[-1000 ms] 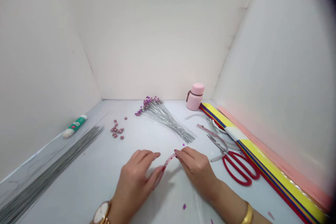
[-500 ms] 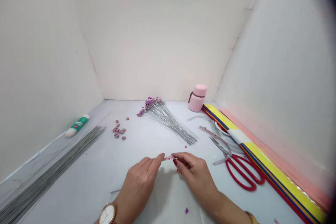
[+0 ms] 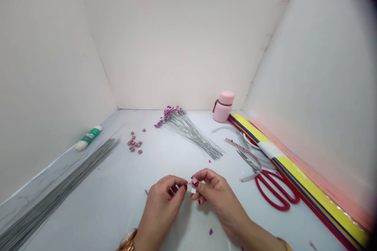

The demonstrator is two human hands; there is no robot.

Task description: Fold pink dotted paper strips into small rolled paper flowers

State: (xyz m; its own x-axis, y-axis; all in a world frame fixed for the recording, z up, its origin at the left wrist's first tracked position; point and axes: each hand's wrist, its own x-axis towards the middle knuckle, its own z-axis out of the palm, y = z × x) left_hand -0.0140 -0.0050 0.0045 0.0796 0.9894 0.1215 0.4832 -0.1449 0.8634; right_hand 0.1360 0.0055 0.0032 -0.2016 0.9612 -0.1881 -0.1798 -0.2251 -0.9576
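Observation:
Close together above the white tabletop, both hands work at a small pink paper strip (image 3: 193,182). My left hand (image 3: 162,200) pinches the strip's left end between thumb and index finger. On the other side, my right hand (image 3: 217,193) grips the folded part, with a pale bit of it showing below the fingertips. Part of the strip is hidden by the fingers. Beyond the hands lies a bundle of silver stems (image 3: 191,131) with purple and pink tips. Several small pink folded paper pieces (image 3: 136,143) are scattered to its left.
Red-handled scissors (image 3: 273,190) lie at right beside loose paper strips (image 3: 241,146). A stack of coloured paper strips (image 3: 312,183) runs along the right wall. A pink flask (image 3: 223,106) stands at the back. Grey wires (image 3: 64,188) and a glue stick (image 3: 88,138) lie at left.
My left hand has turned, and its thumb now shows pinching the strip. The strip looks shorter and more folded between the fingertips. The whole view has shifted slightly.

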